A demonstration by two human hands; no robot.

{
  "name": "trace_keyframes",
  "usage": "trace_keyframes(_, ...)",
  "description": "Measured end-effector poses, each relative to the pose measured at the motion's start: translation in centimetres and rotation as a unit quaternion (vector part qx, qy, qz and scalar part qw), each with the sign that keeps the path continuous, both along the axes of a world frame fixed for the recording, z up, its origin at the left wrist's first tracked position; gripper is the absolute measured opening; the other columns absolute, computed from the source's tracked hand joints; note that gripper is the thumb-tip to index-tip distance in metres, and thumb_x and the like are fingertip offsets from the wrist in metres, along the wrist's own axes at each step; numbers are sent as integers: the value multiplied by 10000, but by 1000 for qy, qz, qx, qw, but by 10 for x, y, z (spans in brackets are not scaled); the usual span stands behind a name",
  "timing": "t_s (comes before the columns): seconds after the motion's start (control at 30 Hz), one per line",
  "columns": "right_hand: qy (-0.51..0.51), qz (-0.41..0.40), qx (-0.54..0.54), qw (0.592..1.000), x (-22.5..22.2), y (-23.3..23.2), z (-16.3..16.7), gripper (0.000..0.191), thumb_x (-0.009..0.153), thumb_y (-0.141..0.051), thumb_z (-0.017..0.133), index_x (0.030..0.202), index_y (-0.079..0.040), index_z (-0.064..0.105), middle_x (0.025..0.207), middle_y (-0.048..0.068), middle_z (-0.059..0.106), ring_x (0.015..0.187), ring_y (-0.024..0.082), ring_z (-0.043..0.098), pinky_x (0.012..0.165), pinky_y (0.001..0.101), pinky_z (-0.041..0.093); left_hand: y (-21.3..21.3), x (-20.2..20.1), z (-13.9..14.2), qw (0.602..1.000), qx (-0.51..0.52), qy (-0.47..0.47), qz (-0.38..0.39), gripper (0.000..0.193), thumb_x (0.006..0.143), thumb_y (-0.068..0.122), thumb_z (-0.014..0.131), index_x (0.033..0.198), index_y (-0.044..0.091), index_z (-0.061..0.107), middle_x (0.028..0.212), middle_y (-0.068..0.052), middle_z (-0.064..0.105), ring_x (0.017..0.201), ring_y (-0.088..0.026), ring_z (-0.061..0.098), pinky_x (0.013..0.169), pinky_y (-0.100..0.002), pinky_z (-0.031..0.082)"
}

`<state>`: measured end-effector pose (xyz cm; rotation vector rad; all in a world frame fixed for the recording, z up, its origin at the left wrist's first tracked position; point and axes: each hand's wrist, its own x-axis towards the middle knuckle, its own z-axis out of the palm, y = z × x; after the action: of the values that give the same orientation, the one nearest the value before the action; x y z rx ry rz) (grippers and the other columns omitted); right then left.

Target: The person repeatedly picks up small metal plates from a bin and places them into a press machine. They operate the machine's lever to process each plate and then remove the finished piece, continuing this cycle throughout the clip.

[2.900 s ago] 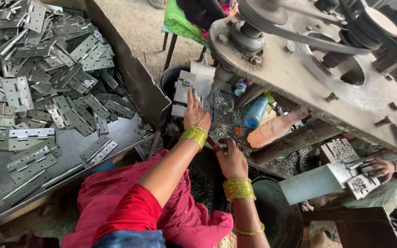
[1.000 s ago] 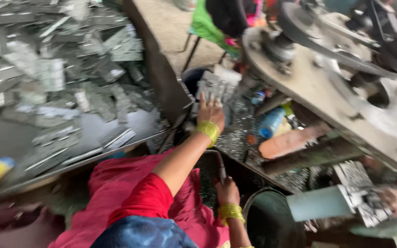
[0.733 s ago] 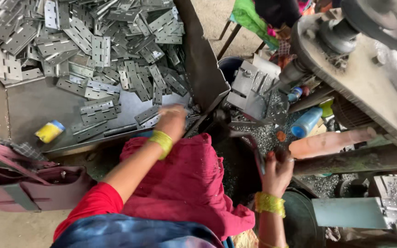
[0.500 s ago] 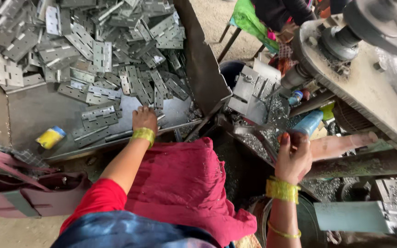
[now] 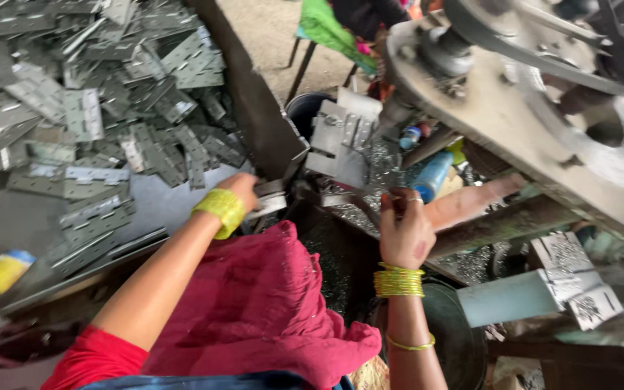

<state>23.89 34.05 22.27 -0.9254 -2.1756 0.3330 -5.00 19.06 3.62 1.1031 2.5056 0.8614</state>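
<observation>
left hand (image 5: pixel 243 189) gripping a metal hinge (image 5: pixel 269 202) by the tray (image 5: pixel 9 217), right hand (image 5: pixel 406 231) closed, grip contents unclear

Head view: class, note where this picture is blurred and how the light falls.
Head view: soft, even daylight with no hard shadows; motion blur smears the pile of metal hinges and the yellow object at far left; the left hand is slightly smeared, the right hand sharper; the machine looks soft.
</observation>
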Motion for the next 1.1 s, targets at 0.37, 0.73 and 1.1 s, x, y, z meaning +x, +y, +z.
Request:
trace_keyframes(0.37, -48, 1, -26, 999, 13, -3, -5, 261, 910, -332, 700, 1043, -108, 697, 918, 115, 755, 830, 309, 734, 722, 431, 547, 158, 129, 99, 969, -5, 246, -8, 161, 930, 134, 639, 995, 20, 732, 1630, -216, 371, 1467, -372, 379, 1029, -442, 482)
trace_keyframes(0.73, -132, -11, -59, 989, 19, 6, -25, 344, 904, -415, 675, 1079, -120, 704, 995, 134, 738, 920, 363, 703, 760, 474, 533, 189, 118, 110, 927, -166, 336, -31, 355, 991, 299, 527, 1190, 99, 743, 1578, -153, 443, 1524, -368, 256, 1205, -564, 143)
trace_keyframes(1.1, -219, -66, -264, 937, 71, 16, -223, 458, 850, -377, 674, 1215, -102, 643, 1048, 241, 726, 1032, 444, 688, 873, 521, 551, 168, 121, 124, 945, -110, 305, -47, 401, 1006, 314, 492, 1259, 99, 717, 1577, -131, 433, 1524, -340, 241, 1230, -611, 3)
